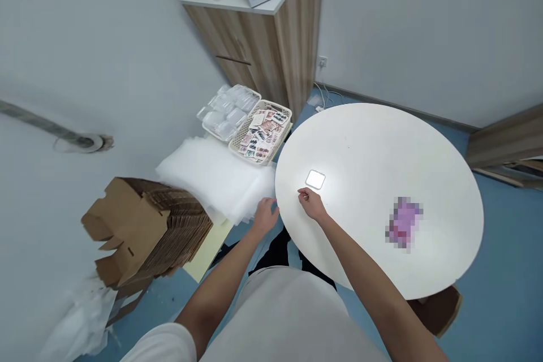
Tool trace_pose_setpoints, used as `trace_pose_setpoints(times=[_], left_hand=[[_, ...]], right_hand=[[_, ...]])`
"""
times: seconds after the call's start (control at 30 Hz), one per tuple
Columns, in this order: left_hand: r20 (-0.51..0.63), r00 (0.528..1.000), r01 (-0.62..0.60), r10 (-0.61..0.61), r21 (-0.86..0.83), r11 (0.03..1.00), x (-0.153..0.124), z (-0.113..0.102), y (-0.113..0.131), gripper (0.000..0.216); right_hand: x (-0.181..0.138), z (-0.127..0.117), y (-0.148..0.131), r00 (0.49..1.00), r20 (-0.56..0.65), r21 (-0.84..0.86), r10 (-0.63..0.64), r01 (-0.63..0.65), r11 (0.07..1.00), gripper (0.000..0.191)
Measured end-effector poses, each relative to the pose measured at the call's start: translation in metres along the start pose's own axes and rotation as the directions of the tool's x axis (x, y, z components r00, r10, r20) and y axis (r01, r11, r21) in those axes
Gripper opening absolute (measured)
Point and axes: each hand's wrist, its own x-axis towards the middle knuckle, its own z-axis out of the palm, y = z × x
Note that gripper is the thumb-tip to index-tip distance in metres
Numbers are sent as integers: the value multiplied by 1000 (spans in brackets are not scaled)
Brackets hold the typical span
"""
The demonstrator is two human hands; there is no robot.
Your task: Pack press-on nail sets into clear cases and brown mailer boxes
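My right hand rests on the round white table near its left edge, fingers curled, just below a small clear plastic case that lies flat on the tabletop. The fingers do not touch the case, and I see nothing in them. My left hand reaches past the table's left edge, and its curled fingers touch the near edge of a stack of white foam sheets on a low side table. Whether it grips a sheet is not clear.
A white basket of printed cards and a tray of clear plastic cases sit behind the foam. Flattened cardboard boxes are stacked at the left. A purple blurred item lies on the table. A wooden cabinet stands at the back.
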Motion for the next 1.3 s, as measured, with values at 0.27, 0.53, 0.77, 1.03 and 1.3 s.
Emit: trace_pose_setpoints(times=[0.27,0.53,0.77,1.03,1.3], left_hand=[[-278,954,218,-114,379,900,-3,-87,-65,36],[-72,997,30,-2,399,916,36,-96,-103,23],[-91,996,4,16,216,976,30,-105,-111,30],[-336,941,-94,45,-131,987,22,-115,-95,35],[-328,899,-355,289,-163,921,-1,-104,-67,46]], right_hand=[[22,73,-24,969,236,-205,66,-17,979,23],[49,132,-54,984,175,-295,36,17,955,26],[54,147,-74,999,4,-236,43,-41,971,40],[39,176,-119,984,174,282,25,-74,956,59],[19,160,-143,998,-42,335,-53,64,940,33]])
